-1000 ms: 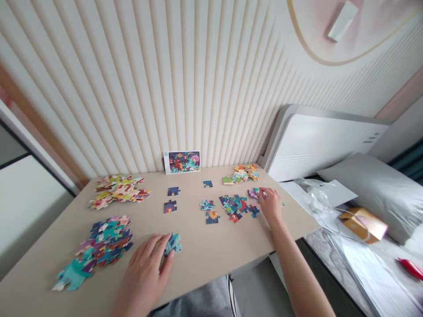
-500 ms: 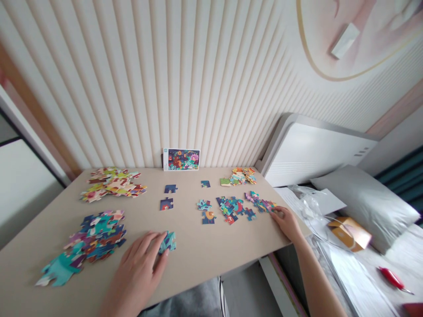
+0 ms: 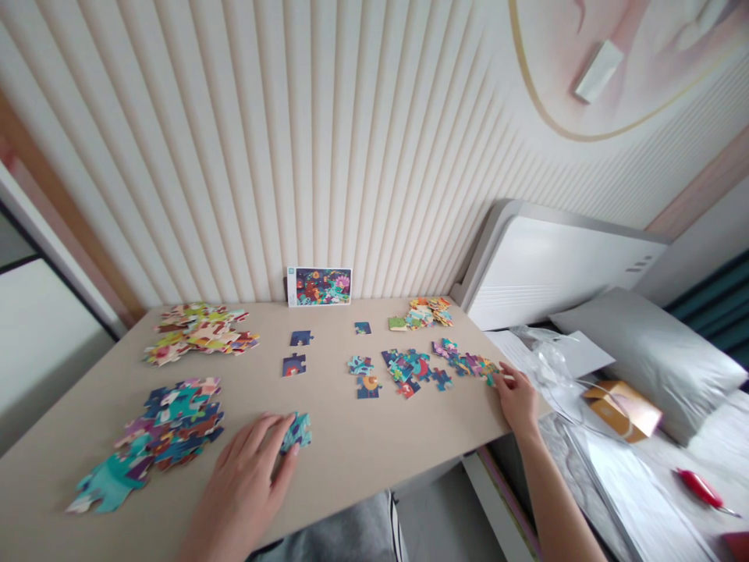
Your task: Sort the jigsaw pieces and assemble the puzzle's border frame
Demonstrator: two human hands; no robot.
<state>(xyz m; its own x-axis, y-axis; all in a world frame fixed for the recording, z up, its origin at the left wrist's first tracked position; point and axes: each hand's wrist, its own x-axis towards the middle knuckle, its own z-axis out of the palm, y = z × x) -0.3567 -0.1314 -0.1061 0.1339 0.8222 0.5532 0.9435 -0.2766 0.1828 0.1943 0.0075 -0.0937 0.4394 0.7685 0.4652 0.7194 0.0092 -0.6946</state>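
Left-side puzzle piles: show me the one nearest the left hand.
The front pile, with teal and dark blue pieces; the yellow and cream pile lies farther back.

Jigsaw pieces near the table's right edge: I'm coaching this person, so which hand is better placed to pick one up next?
Probably the right hand: its fingers are at those jigsaw pieces, while the left hand is farther off, at a teal jigsaw piece.

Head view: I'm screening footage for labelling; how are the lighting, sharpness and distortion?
Head view: soft light, no strong glare on the flat beige tabletop; head view: lines on the cream ribbed wall fan out upwards, suggesting wide-angle distortion; head view: small multicoloured puzzle pieces look soft, their fine detail hard to make out.
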